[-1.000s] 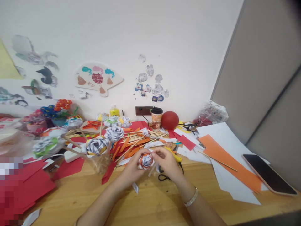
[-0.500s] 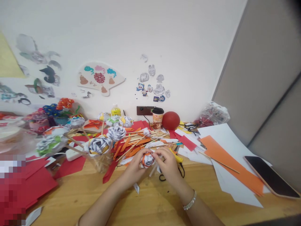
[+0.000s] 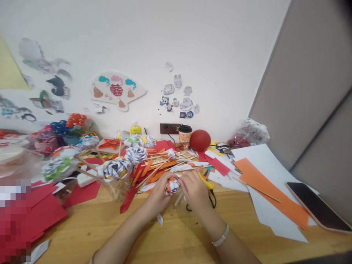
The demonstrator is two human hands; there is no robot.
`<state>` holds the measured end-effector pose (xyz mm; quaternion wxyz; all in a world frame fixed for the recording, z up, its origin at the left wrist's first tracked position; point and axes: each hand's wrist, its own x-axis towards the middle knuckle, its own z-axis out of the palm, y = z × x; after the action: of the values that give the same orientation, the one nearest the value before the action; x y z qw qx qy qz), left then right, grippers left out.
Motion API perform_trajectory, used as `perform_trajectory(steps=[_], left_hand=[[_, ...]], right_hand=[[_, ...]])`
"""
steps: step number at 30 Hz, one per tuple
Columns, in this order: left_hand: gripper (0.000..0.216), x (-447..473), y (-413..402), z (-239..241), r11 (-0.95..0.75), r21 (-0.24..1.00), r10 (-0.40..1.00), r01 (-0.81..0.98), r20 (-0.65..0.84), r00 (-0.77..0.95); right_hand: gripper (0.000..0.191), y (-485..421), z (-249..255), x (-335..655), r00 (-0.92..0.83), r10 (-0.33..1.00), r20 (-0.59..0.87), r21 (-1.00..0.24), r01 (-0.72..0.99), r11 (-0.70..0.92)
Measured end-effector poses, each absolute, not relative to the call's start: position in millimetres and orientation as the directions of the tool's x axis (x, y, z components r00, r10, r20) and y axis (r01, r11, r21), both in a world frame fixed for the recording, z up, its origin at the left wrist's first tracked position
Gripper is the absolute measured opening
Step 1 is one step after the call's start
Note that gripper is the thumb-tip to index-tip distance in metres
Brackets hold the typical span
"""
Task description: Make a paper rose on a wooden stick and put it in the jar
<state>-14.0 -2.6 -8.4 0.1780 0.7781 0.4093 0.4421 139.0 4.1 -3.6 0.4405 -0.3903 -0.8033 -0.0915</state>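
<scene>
A small paper flower (image 3: 172,186), white with printed marks and orange outer petals, is held just above the wooden table. My left hand (image 3: 160,192) wraps around its left side, fingers closed on it. My right hand (image 3: 194,189) is closed at the flower's right edge, fingertips pinched against the petals; whether a separate strip is between them is hidden. Beneath the hands a pale stick end shows. Just behind my right hand lies a yellow-handled tool (image 3: 206,181) with a black cord, partly covered.
Finished paper flowers stand in a clear cup (image 3: 117,189) at left. Wooden sticks (image 3: 162,160) and orange strips lie behind the hands. A paper coffee cup (image 3: 184,141) and red balloon (image 3: 200,140) stand by the wall. Orange paper (image 3: 271,190) and a phone (image 3: 316,205) lie right.
My right hand has turned slightly, its fingers drawing closer over the flower's right edge. The flower has tilted a little in my left hand, which stays in place.
</scene>
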Motion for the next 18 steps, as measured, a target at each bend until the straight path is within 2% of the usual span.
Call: perform_trajectory(steps=[2,6,9,15,18], left_hand=[[0.04,-14.9,-2.2,-8.7,-0.606,0.628,0.791,0.488,0.541,0.286],[0.042,-14.9,-3.1,-6.6,-0.625,0.617,0.778,0.478,0.54,0.322],[0.04,-13.5,-5.7,-2.9,-0.601,0.667,0.799,0.441,0.499,0.334],[0.042,-13.3,-9.1,0.4,-0.554,0.749,0.83,0.363,0.462,0.314],[0.042,-13.9,-9.1,0.1,-0.551,0.748,0.832,0.369,0.457,0.315]], right_hand=[[0.021,3.5,-3.2,138.7,-0.325,0.536,0.779,-0.161,0.723,0.672],[0.018,0.2,0.9,139.3,-0.3,0.571,0.764,-0.243,0.685,0.686],[0.016,-1.4,4.9,141.2,-0.3,0.613,0.731,-0.351,0.605,0.715],[0.012,4.7,3.7,143.2,-0.19,0.758,0.623,-0.688,0.328,0.648],[0.014,7.2,0.4,142.8,-0.227,0.794,0.563,-0.753,0.254,0.607]])
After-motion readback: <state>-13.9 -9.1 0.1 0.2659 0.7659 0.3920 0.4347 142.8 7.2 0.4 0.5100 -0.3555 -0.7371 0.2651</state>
